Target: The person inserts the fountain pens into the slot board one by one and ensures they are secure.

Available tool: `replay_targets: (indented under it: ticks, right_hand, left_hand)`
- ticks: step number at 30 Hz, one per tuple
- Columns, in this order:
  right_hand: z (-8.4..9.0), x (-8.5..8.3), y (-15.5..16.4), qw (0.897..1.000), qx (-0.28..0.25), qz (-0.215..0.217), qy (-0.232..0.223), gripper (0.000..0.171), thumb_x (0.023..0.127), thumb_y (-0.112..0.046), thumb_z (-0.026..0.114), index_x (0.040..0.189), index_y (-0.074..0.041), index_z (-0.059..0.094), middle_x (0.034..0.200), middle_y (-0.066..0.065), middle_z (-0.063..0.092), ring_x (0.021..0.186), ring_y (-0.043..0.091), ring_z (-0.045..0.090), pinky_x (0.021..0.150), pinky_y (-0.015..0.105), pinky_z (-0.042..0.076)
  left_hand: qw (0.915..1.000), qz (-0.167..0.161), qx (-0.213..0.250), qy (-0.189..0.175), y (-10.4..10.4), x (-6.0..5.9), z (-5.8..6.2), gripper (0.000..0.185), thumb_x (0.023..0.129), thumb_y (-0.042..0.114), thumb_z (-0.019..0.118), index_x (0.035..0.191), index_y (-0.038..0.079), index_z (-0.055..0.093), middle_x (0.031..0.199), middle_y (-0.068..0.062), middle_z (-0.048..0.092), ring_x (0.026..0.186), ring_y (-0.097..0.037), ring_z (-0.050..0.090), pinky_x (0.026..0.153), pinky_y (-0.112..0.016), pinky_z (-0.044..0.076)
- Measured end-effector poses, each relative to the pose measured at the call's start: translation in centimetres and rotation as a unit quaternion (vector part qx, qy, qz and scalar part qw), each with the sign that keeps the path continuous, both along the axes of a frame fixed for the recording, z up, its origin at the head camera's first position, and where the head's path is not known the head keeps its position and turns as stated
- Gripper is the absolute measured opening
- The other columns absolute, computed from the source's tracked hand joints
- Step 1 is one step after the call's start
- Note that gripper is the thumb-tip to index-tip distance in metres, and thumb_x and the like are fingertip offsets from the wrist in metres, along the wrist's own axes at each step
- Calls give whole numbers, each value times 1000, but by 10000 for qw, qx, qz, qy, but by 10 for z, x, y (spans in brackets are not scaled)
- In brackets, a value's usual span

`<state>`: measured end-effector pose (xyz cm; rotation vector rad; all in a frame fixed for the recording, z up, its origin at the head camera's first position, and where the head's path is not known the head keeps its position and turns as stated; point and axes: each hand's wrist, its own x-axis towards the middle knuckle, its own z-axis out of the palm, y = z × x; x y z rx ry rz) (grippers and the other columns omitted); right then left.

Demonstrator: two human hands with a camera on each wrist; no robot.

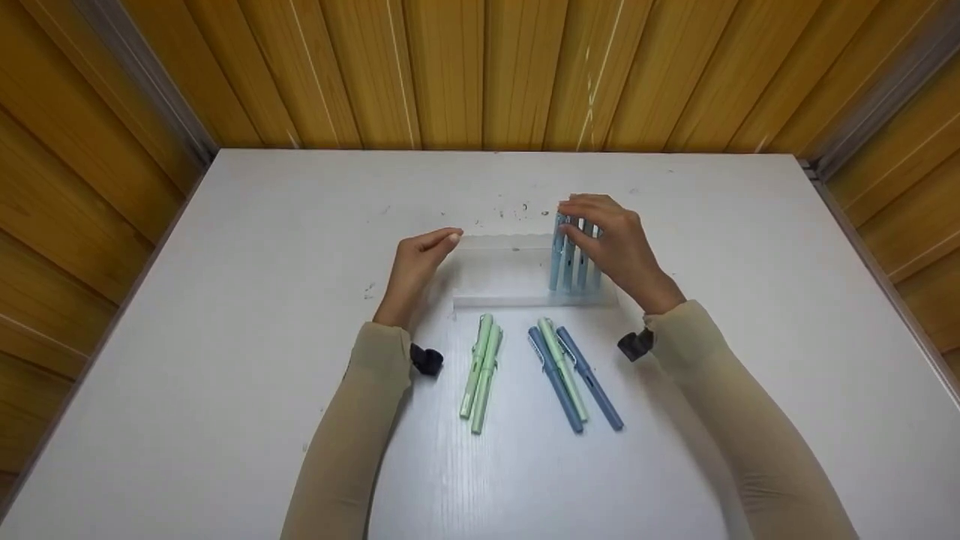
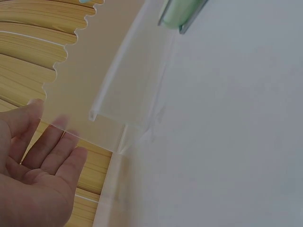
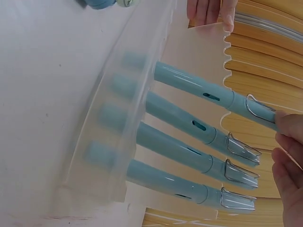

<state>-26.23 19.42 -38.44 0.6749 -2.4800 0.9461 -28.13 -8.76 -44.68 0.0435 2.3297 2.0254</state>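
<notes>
A clear plastic pen stand (image 1: 501, 301) with a scalloped back edge stands in the middle of the table. My left hand (image 1: 417, 271) holds the stand's left upper corner, thumb at the scalloped edge, with fingertips showing through the panel (image 2: 71, 101). At the stand's right end, light-blue fountain pens stand side by side, lower ends behind its frosted front lip (image 3: 120, 94). My right hand (image 1: 619, 244) pinches the clip end of the innermost light-blue pen (image 3: 184, 87). The three other light-blue pens (image 3: 175, 149) lean against the back panel beside it.
In front of the stand, two light-green pens (image 1: 482, 375) lie on the white table (image 1: 225, 337) at left. At right, another light-green pen (image 1: 562, 367) lies between two dark-blue pens (image 1: 592, 379). Wood-patterned walls (image 1: 517, 75) border the table's back and sides.
</notes>
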Motion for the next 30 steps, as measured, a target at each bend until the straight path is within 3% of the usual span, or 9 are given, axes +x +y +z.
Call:
replay_targets:
  ticks: [11,30]
  right_hand:
    - [-2,-10,5,9996,213,130,159,28,86,-5,71,113,-2,70,118,14,68,115,27,61,97,40,51]
    - [-1,-24,4,9981,394,-28,-463,30,87,-9,71,116,-4,68,121,13,66,116,27,60,97,40,50]
  left_hand:
    - [10000,1,54,78,1,1,0,32,92,33,65,117,13,70,125,-2,66,124,-15,56,107,-33,43]
    - [9999,87,8,-81,1,0,1,32,92,34,66,116,14,71,125,-2,66,124,-15,56,107,-34,43]
